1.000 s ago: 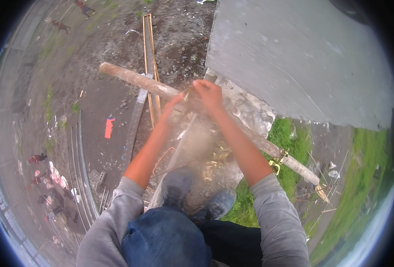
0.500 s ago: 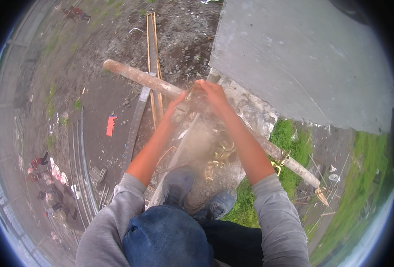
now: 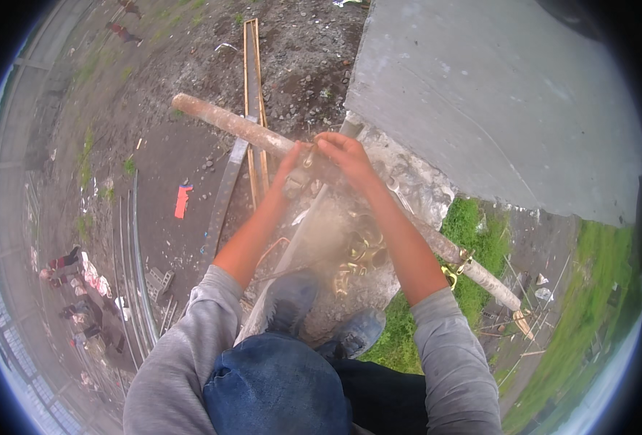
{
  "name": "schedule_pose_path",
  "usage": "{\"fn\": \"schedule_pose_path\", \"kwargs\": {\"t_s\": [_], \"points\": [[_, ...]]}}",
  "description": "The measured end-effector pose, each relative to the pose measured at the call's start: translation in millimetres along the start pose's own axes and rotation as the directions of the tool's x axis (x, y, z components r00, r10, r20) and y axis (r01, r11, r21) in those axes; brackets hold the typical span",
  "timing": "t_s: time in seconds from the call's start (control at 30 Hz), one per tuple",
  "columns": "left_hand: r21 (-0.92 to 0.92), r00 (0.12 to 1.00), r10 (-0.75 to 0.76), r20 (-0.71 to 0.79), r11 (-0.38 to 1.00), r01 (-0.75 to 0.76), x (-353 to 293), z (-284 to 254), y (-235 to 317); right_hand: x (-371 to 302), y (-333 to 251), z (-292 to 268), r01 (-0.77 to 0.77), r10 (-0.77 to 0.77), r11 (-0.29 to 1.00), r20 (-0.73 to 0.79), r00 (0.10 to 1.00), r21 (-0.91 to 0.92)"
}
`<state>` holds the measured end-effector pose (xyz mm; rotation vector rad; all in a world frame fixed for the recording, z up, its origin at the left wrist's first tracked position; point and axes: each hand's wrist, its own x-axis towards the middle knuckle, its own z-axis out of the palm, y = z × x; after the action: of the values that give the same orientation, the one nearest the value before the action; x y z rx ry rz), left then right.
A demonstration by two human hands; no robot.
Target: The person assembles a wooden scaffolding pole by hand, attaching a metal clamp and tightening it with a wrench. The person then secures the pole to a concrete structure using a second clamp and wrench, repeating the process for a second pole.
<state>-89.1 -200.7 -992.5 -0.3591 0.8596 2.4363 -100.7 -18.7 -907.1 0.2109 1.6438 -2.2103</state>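
Note:
A long rusty pipe [image 3: 245, 130] slants across in front of me, from upper left to lower right. Both my hands meet over its middle, at a small metal pipe clamp [image 3: 308, 158]. My left hand [image 3: 292, 170] is closed at the clamp's near left side. The fingers of my right hand [image 3: 344, 154] pinch its upper part from the right. Haze blurs the middle of the view, so the fingertips are partly unclear. Another clamp [image 3: 464, 259] sits farther down the pipe. Several loose yellowish clamps [image 3: 357, 254] lie on the ledge by my shoes.
I stand on a narrow, rubble-strewn concrete ledge [image 3: 292, 250] high above the ground. A grey concrete slab [image 3: 495, 94] fills the upper right. Below lie a long wooden frame [image 3: 253, 72], metal pipes [image 3: 136, 268], a hollow block [image 3: 159, 281] and an orange piece [image 3: 182, 201]. Several people are far below left.
My right hand has shifted slightly down and closer to my left hand at the clamp. The pipe appears almost unmoved; the whole view has shifted a little.

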Motion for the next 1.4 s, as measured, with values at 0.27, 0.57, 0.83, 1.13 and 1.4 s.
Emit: {"fn": "schedule_pose_path", "kwargs": {"t_s": [0.27, 0.57, 0.83, 1.13, 1.4], "points": [[0.038, 0.995, -0.005, -0.103, 0.999, 0.009, -0.9, 3.0, 0.5, 9.0, 8.0, 4.3, -0.080, 0.033, 0.971, -0.206, 0.978, -0.224], [0.132, 0.975, -0.041, -0.219, 0.989, 0.071, -15.9, 36.2, 22.9, 10.6, 6.4, 2.4, 0.040, -0.138, 0.907, -0.205, 0.969, -0.420], [0.236, 0.917, -0.160, -0.366, 0.937, 0.257, -16.9, 63.4, 30.9, -93.6, -68.0, -29.0, 0.645, 0.052, 0.365, 0.706, 0.706, -0.671], [0.278, 0.907, -0.132, -0.401, 0.926, 0.257, -1.5, 57.0, 27.4, -188.9, -40.1, -54.7, 0.682, 0.103, -0.048, 0.675, 0.730, -0.730], [0.285, 0.900, -0.112, -0.420, 0.926, 0.248, 7.2, 45.1, 22.5, -204.5, -68.0, -50.5, 0.616, 0.011, 0.336, 0.657, 0.754, -0.712]]}}
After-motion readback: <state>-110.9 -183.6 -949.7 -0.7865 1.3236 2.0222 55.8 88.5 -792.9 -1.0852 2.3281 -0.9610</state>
